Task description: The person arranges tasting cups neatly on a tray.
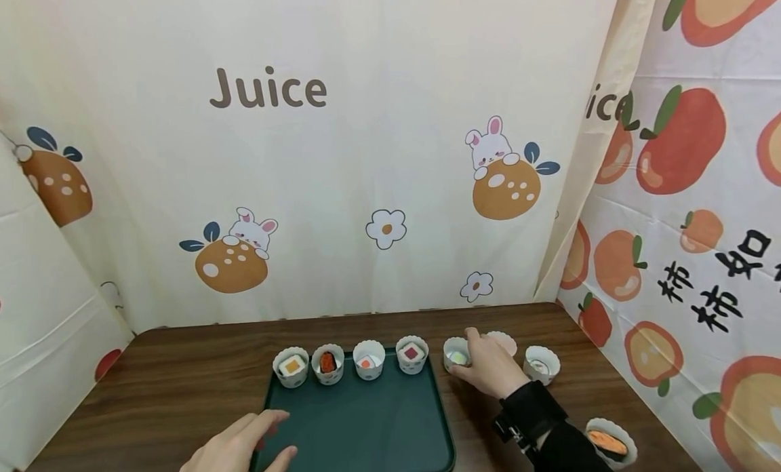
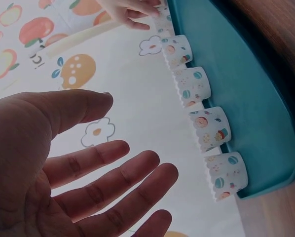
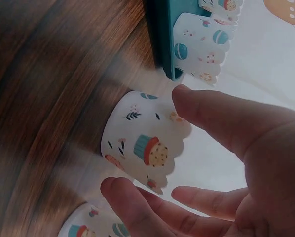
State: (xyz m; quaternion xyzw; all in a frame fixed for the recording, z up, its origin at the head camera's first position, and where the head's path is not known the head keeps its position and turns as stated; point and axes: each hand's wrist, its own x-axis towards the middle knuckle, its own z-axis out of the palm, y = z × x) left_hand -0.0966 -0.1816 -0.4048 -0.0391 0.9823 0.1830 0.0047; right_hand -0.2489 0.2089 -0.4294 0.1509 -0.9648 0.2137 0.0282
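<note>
In the head view my right hand (image 1: 491, 367) reaches over a white paper cup (image 1: 456, 355) holding a pale green and white piece. The right wrist view has thumb and forefinger spread on either side of this cupcake-printed cup (image 3: 142, 140); contact is unclear. On the far edge of a dark green tray (image 1: 366, 418) stand several similar cups with small sushi-like pieces: a yellow-centred square (image 1: 292, 365), an orange-red topped one (image 1: 327, 363), an orange and white one (image 1: 367, 362) and a red-centred square (image 1: 411, 352). My left hand (image 1: 241, 441), fingers spread and holding nothing, hovers over the tray's left side.
Right of the tray, a cup (image 1: 505, 342) is partly hidden behind my right hand. Another cup (image 1: 542, 364) stands beside it, and one with an orange-topped piece (image 1: 609, 443) is nearer, by my right sleeve. Printed curtains (image 1: 378, 153) border the wooden table (image 1: 183, 377).
</note>
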